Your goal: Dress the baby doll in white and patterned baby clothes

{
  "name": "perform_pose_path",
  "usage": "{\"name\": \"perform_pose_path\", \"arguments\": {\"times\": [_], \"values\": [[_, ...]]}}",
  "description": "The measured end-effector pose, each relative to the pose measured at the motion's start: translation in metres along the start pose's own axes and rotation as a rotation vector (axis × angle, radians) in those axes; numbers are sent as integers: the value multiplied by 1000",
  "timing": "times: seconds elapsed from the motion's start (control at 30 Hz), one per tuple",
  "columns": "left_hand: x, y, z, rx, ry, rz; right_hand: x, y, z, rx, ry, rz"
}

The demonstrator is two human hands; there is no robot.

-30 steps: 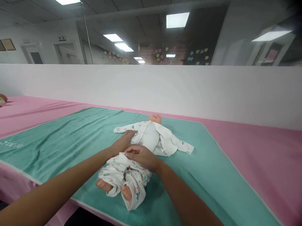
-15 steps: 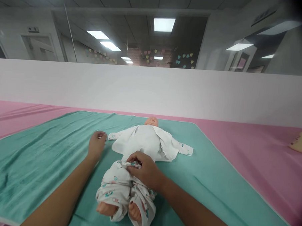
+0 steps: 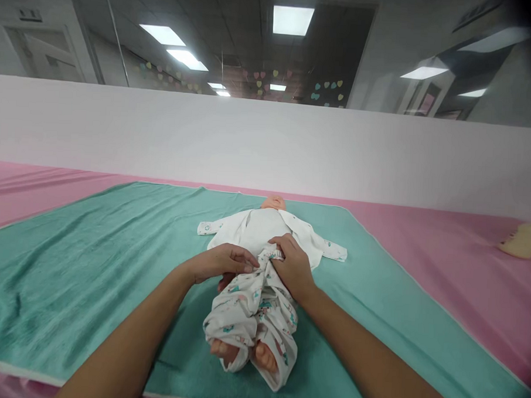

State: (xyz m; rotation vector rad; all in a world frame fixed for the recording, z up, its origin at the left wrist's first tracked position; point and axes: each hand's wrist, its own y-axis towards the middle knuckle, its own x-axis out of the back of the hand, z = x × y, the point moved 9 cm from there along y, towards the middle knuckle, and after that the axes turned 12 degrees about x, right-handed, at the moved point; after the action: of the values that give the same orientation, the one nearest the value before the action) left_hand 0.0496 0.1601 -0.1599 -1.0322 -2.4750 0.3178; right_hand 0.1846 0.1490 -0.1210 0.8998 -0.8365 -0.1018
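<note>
A baby doll (image 3: 273, 201) lies on its back, feet toward me, in a white top (image 3: 264, 228) with the sleeves spread out. Patterned white pants (image 3: 238, 306) cover its legs, and both bare feet poke out at the cuffs. My right hand (image 3: 294, 270) is closed on the bunched waistband at the doll's middle. On the other side of the waist, my left hand (image 3: 223, 263) bends its fingers against the pants' edge; its thumb side is partly hidden, and the fingers are closed at the fabric.
Beneath the doll spreads a green towel (image 3: 91, 262) with some wrinkles, over a pink sheet (image 3: 443, 259). A white low wall (image 3: 259, 146) with glass above it stands behind. At the far right edge lies a pale yellow object (image 3: 523, 241).
My left hand has come from beside the doll's sleeve to the pants' waist. My right hand has drawn the waistband up toward the doll's belly. The view has tilted down slightly.
</note>
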Motion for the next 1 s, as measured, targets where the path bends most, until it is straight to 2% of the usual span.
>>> {"name": "perform_pose_path", "arguments": {"times": [0.1,0.27,0.33,0.43,0.53,0.63,0.7,0.8,0.93,1.0], "values": [[-5,-4,-9,-32,50,-37,8,1,-4,-22,1,-64],[-8,-7,-14,-73,248,-178,11,0,-5,-58,39,-99],[-1,-8,-21,-162,289,-316,8,-1,-9,-106,61,-77],[16,-12,-27,-246,424,-617,0,-3,-20,-204,85,5],[31,-15,-23,-196,577,-867,-7,-3,-28,-206,122,147],[46,-18,-15,-142,610,-1014,-8,-2,-34,-179,203,257],[55,-13,-4,-94,577,-1024,-6,-3,-42,-193,261,303],[64,0,13,-28,480,-952,-4,-9,-53,-235,357,416],[60,14,25,-60,228,-750,-10,-31,-57,-259,552,634],[50,18,26,-81,62,-614,-12,-42,-59,-281,645,673]]}}
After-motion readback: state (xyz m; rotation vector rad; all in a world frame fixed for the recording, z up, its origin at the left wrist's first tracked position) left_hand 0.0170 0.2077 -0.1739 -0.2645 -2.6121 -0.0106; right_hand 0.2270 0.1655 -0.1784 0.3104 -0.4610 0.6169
